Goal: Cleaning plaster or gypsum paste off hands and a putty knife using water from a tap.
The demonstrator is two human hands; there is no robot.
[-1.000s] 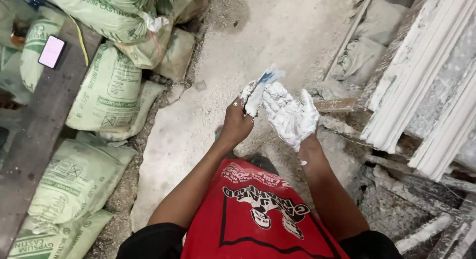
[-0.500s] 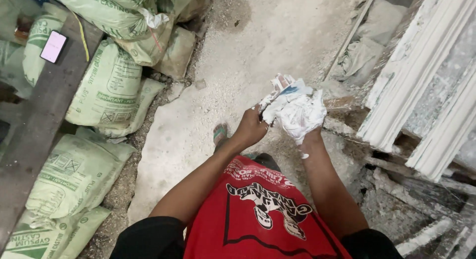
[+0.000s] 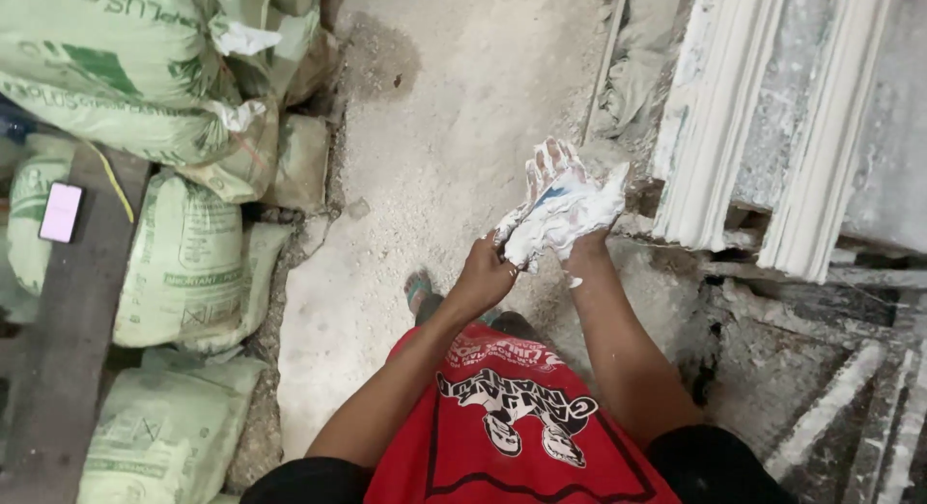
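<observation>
Right hand [image 3: 560,190]: fingers spreading wide, coated in wet white plaster.
Left hand [image 3: 486,272]: fingers pinching a plaster-smeared flat scraper [image 3: 541,219], scraping; much still clinging.

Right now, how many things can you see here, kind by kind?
Green sacks: 6 at least
White mouldings: 2
Pink phone: 1
White plaster lump, in the right hand and gripped by the left hand: 1
Total: 10

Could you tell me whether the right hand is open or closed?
Open: the right hand is spread flat, fingers apart, coated in white plaster, while the left hand scrapes it.
</observation>
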